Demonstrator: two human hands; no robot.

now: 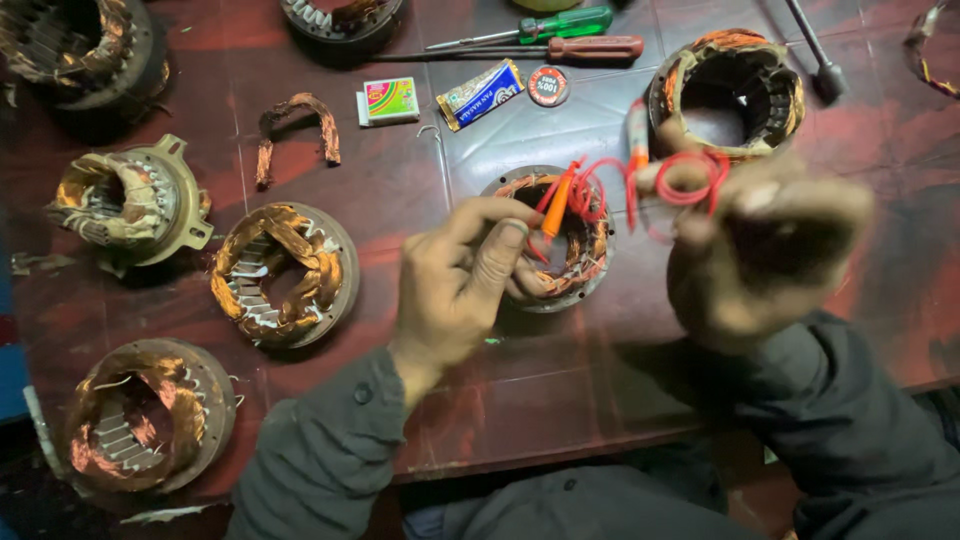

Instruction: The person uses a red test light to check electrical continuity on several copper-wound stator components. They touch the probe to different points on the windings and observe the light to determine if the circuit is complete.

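My left hand pinches an orange sleeve with red wires over a round motor stator wound with copper, lying in front of me. My right hand, blurred and raised, has a loop of the same red wire wrapped around its fingers, just right of the stator. The wires run between both hands.
Several other copper-wound stators lie around: left, far left, lower left, upper right. Two screwdrivers, small packets, a round tin and a bent copper coil piece lie at the back. The table edge runs near me.
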